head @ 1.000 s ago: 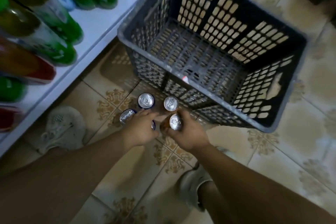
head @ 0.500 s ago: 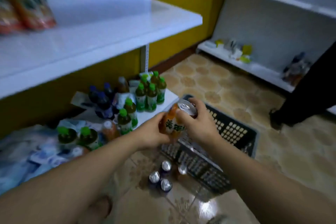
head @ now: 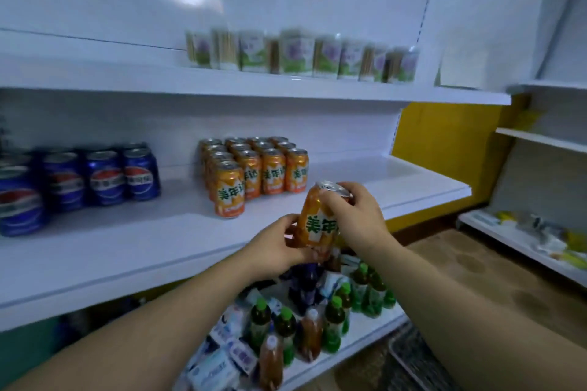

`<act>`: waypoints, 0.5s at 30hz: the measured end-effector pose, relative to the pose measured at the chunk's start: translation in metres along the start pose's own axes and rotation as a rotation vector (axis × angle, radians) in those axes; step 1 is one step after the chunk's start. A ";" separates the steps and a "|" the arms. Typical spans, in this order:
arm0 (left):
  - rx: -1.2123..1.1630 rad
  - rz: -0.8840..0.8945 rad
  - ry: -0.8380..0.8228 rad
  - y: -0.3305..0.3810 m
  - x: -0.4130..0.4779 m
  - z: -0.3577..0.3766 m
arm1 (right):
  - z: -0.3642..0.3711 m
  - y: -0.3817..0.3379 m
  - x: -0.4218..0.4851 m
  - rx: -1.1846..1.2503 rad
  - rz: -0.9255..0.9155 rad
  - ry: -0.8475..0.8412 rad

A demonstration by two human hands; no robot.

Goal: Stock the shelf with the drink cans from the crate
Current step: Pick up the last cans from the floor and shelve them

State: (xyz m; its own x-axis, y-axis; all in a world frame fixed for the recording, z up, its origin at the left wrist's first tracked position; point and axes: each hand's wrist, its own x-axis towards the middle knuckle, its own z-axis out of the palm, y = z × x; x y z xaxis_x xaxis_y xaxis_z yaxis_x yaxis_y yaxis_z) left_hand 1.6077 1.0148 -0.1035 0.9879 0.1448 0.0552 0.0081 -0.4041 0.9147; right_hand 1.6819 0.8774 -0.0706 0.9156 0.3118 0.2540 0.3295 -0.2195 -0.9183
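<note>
An orange drink can (head: 314,222) is held in front of the middle white shelf (head: 133,244), tilted slightly. My right hand (head: 352,216) grips it from the top and right side. My left hand (head: 279,247) holds it from below and left. On that shelf stands a block of several matching orange cans (head: 254,168), with several blue cola cans (head: 79,181) to their left. A corner of the dark crate (head: 422,359) shows at the bottom right on the floor.
The upper shelf carries a row of green-and-white cartons (head: 298,54). The bottom shelf holds green-capped tea bottles (head: 333,317) and white packets (head: 219,355). Bare shelf surface lies right of the orange cans. Another shelving unit (head: 540,232) stands at the right.
My view swung up from the floor and crate to the shelves. Both hands lifted one orange can off the floor up to the level of the middle shelf.
</note>
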 end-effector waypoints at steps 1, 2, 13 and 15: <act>0.035 -0.011 0.007 -0.003 -0.004 -0.013 | 0.010 -0.004 0.003 0.004 -0.002 -0.030; 0.071 -0.043 0.015 -0.007 -0.008 -0.026 | 0.019 -0.008 0.005 0.006 -0.004 -0.056; 1.002 -0.509 0.121 -0.089 -0.006 -0.120 | 0.096 0.004 0.064 -0.018 -0.006 -0.193; 1.025 -0.512 0.142 -0.095 -0.003 -0.121 | 0.103 0.009 0.075 -0.010 -0.008 -0.184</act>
State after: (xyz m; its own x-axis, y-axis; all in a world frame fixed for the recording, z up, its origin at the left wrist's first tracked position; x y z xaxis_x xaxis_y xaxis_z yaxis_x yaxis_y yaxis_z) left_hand 1.5854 1.1618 -0.1426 0.8069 0.5775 -0.1243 0.5889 -0.8030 0.0917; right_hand 1.7299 0.9944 -0.0910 0.8556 0.4772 0.2003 0.3396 -0.2256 -0.9131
